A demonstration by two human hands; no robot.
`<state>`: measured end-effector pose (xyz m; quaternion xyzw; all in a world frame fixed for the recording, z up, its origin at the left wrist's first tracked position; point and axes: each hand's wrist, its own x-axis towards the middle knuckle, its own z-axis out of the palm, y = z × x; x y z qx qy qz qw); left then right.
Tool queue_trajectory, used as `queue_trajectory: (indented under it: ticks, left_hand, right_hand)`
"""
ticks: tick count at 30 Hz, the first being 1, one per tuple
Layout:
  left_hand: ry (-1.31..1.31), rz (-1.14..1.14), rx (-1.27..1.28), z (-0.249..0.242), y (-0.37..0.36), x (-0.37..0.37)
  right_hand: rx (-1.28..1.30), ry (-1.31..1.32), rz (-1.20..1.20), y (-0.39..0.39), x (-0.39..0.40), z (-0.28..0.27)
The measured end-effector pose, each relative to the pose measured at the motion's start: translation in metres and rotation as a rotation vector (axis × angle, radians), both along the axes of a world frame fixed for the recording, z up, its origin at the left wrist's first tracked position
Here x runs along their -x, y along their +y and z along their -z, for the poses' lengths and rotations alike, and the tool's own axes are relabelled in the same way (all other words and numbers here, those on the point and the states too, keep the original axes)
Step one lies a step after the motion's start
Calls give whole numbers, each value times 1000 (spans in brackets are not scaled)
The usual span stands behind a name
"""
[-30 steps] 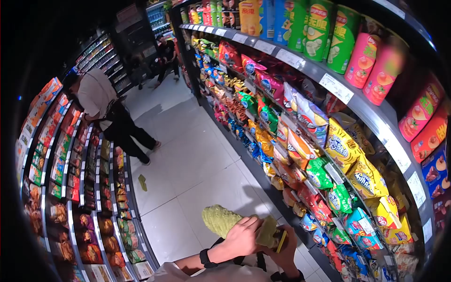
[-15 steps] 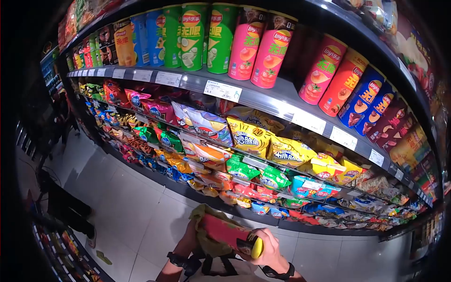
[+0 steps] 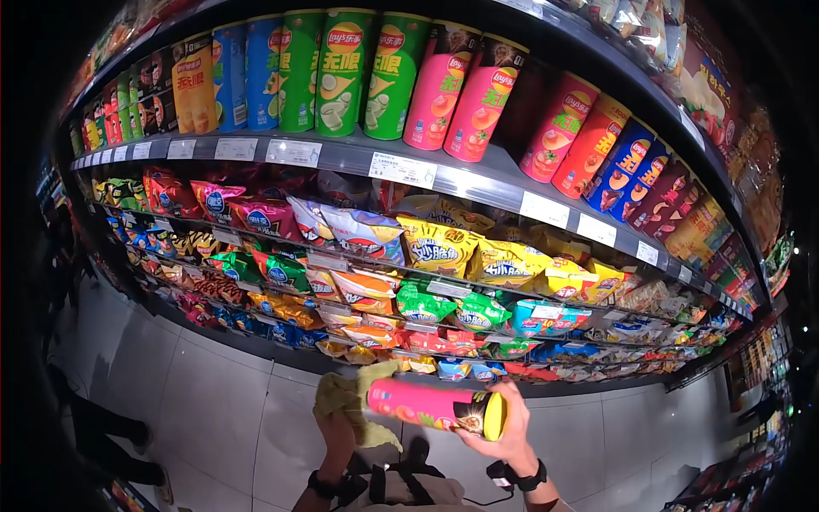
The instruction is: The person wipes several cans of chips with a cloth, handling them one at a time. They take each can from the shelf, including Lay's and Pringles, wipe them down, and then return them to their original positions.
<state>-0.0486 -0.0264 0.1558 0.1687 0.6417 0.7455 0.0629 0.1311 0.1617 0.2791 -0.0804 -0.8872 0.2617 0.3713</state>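
My right hand [image 3: 508, 428] grips a pink Lay's chip canister [image 3: 418, 404] by its end with the yellow lid. The canister lies nearly level in front of me, its dark band beside the lid. In my left hand [image 3: 338, 437] is a yellow-green cloth [image 3: 375, 431], bunched up and partly hiding the fingers. One part of the cloth hangs down just below the canister's left end. The cloth overlaps that end in this view. Both wrists wear dark bands.
Chip canisters line the upper shelf [image 3: 345, 145], with a gap between two groups of pink ones [image 3: 483, 102]. Bagged snacks [image 3: 433, 246] fill the racks underneath. Another person's legs [image 3: 111, 435] stand at the lower left on the tiled floor [image 3: 217, 401].
The cloth wrapped the canister's left part before; now it is off most of it, and the canister's pink side shows. My right hand has moved slightly right and up, and the view has shifted.
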Motion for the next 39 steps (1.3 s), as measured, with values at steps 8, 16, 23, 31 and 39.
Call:
queue_trajectory:
  ticks: [8,16,23,31,39]
  left_hand:
    - [-547,-19,-341,29,-35,24]
    - [-609,-21,-371,31,-61,15]
    - [-549,-64,-372,68,-71,21]
    - [-665,-18,-401,61,-75,15]
    - [-603,-20,-391,69,-81,10]
  right_hand:
    - [-857,453,410,94,57,-200]
    - [-823,169,174,151,126,-274]
    - [-812,221,252,184,174,-282]
    - [-857,272,432,190,194,-268]
    - [-775,233,417,207,197,-257]
